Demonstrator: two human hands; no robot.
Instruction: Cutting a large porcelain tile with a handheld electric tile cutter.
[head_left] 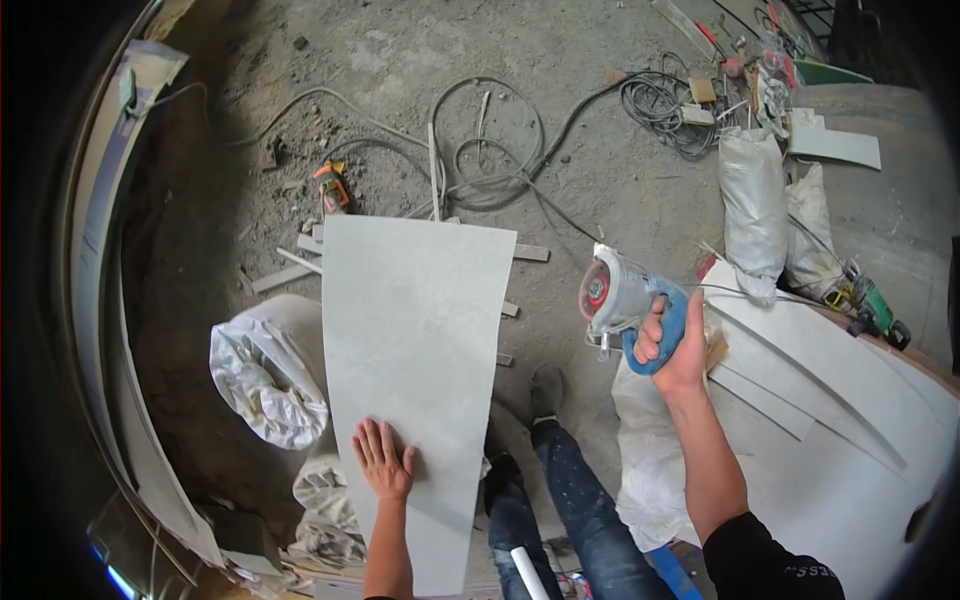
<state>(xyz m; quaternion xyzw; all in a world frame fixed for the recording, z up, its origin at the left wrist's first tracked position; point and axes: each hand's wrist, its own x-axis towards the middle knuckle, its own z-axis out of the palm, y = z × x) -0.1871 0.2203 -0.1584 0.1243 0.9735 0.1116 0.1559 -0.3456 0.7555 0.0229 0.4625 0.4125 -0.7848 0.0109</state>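
A large pale grey board [415,310] with a bowed right edge lies in front of me, propped on strips near the floor. My left hand [382,458] rests flat on its lower part, fingers stretched out. To the right of the board, my right hand [675,340] is closed around the blue handle of a corded power tool [610,290]. The tool has a grey body and a red round part facing left. It is held in the air, apart from the board. Its exact kind I cannot make out.
White sacks [752,205] stand at right, and a filled sack [270,370] sits left of the board. Cables [490,150] coil across the dusty floor. An orange-and-black tool [331,187] lies beyond the board. White sheets [830,440] and a green power tool [880,310] lie at right.
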